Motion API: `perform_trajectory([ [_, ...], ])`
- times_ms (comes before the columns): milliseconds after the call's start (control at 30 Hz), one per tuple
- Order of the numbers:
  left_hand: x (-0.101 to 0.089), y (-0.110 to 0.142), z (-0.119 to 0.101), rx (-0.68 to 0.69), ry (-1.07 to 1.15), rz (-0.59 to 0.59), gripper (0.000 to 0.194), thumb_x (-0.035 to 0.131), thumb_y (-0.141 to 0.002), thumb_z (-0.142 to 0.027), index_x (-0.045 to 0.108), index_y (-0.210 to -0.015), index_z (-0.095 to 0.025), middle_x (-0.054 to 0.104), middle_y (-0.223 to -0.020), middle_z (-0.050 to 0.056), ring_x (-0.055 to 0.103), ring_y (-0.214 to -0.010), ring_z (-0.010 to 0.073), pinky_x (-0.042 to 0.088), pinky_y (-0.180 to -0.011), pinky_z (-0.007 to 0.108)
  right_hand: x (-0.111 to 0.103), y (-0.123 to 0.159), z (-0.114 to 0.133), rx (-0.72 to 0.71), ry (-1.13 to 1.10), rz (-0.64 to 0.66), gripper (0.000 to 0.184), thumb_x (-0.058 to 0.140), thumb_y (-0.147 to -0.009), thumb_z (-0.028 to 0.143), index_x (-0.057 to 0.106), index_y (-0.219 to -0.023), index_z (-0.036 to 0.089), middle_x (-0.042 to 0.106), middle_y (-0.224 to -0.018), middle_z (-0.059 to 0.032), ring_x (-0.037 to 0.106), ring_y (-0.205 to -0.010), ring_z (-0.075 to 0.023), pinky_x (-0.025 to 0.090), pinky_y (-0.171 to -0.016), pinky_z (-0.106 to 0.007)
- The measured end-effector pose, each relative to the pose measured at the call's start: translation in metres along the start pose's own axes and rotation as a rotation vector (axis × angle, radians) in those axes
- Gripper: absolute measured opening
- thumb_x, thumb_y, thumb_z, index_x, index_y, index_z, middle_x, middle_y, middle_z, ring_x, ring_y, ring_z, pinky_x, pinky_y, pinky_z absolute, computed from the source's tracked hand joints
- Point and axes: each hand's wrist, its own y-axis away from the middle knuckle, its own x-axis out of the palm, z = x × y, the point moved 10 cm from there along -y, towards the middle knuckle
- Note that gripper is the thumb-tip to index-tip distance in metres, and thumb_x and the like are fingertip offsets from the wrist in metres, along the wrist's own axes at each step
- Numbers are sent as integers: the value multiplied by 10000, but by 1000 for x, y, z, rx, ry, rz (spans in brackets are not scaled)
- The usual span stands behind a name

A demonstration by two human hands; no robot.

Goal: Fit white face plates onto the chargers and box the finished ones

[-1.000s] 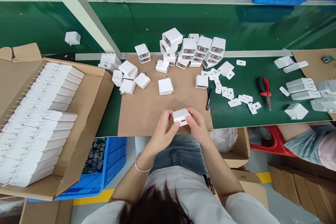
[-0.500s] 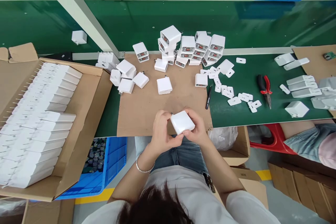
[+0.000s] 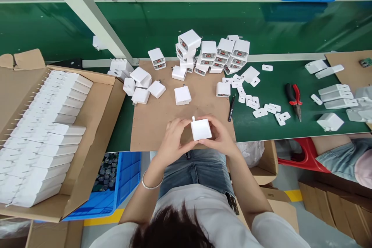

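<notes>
A white charger [image 3: 201,130] is held up between my two hands, over the front edge of a cardboard sheet [image 3: 162,124]. My left hand [image 3: 176,137] grips its left side and lower corner, fingers curled. With thumb and fingers, my right hand [image 3: 219,137] clasps its right side. A prong sticks up from its top left. Ahead of my hands lies another white charger [image 3: 182,95]. Beyond it, stacked white housings [image 3: 208,49] show open ends with parts inside. Small white end plates [image 3: 252,102] are scattered on the right, beside black tweezers [image 3: 231,107].
On the left, a cardboard box [image 3: 101,124] holds rows of white chargers, above a blue crate [image 3: 128,178] of circuit boards. Red-handled pliers [image 3: 295,100] lie on the green bench at right. A person's leg [image 3: 334,145] shows beside a red stool [image 3: 305,159]. White chargers [image 3: 141,85] are piled left of centre.
The charger has been turned between my hands, so its face now sits squarer with the prong upward. A white charger behind the slanted post at upper left has shifted right.
</notes>
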Motion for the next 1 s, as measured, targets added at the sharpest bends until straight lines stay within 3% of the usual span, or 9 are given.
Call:
perform_trajectory([
  [100, 4, 3, 8, -39, 48, 51, 506, 621, -976, -316, 444, -1449, -281, 632, -1251, 99, 589, -1166, 269, 443, -1035, 445, -7, -3, -7, 39, 76, -7, 585, 846, -786, 453, 603, -1282, 259, 650, -1259, -94, 649, -1032, -237, 558, -819, -357],
  [200, 1, 5, 20, -108, 181, -40, 503, 556, -992, -239, 422, -1475, -278, 603, -1280, 105, 582, -1213, 243, 463, -1063, 421, -21, -14, -1, 31, 190, -158, 560, 809, -822, 417, 558, -1293, 247, 658, -1206, -86, 659, -991, -228, 573, -827, -368],
  [333, -14, 6, 43, -207, 242, -271, 385, 536, -987, -228, 497, -1370, -238, 611, -1223, 104, 601, -1165, 222, 488, -1023, 396, -22, -47, 51, -124, 640, -256, 465, 723, -886, 328, 534, -1301, 238, 595, -1259, -119, 624, -1110, -298, 551, -910, -439],
  [433, -23, 0, 62, -307, 252, -356, 361, 544, -990, -296, 493, -1335, -204, 599, -1228, 122, 598, -1167, 232, 495, -1014, 408, -3, -85, 80, -162, 966, -121, 398, 652, -907, 225, 521, -1281, 198, 569, -1266, -162, 629, -1085, -350, 542, -840, -436],
  [600, -32, -26, 80, -421, 261, -302, 543, 438, -1034, -517, 378, -1441, -162, 511, -1422, 191, 537, -1320, 276, 425, -1136, 462, 19, -135, 83, -93, 1216, 127, 466, 717, -821, 167, 535, -1250, 168, 546, -1224, -171, 656, -890, -307, 502, -703, -359],
  [733, -32, -56, 74, -395, 162, -117, 613, 347, -1030, -622, 411, -1427, -159, 504, -1458, 201, 450, -1425, 334, 351, -1190, 516, 28, -142, 69, -102, 1085, 261, 415, 720, -837, 253, 582, -1223, 188, 544, -1224, -148, 654, -978, -310, 535, -775, -395],
  [800, -31, -68, 72, -409, 86, -38, 570, 344, -1022, -623, 518, -1295, -153, 552, -1369, 199, 448, -1405, 368, 345, -1182, 550, 23, -138, 61, -104, 921, 251, 551, 706, -831, 246, 531, -1352, 205, 527, -1321, -156, 646, -1068, -311, 554, -860, -434],
  [900, -29, -75, 71, -456, 36, -1, 460, 410, -1009, -549, 547, -1221, -165, 553, -1326, 188, 441, -1388, 389, 362, -1159, 575, 9, -125, 34, -22, 593, 273, 814, 695, -850, 284, 312, -1567, 260, 475, -1496, -155, 635, -1188, -295, 563, -965, -470],
  [1000, -25, -75, 63, -393, 95, -18, 397, 513, -966, -443, 510, -1256, -171, 554, -1303, 171, 464, -1367, 368, 387, -1153, 559, 1, -104, 3, 84, 326, 350, 712, 615, -943, 403, 311, -1580, 314, 488, -1550, -107, 587, -1322, -277, 529, -1068, -492],
])
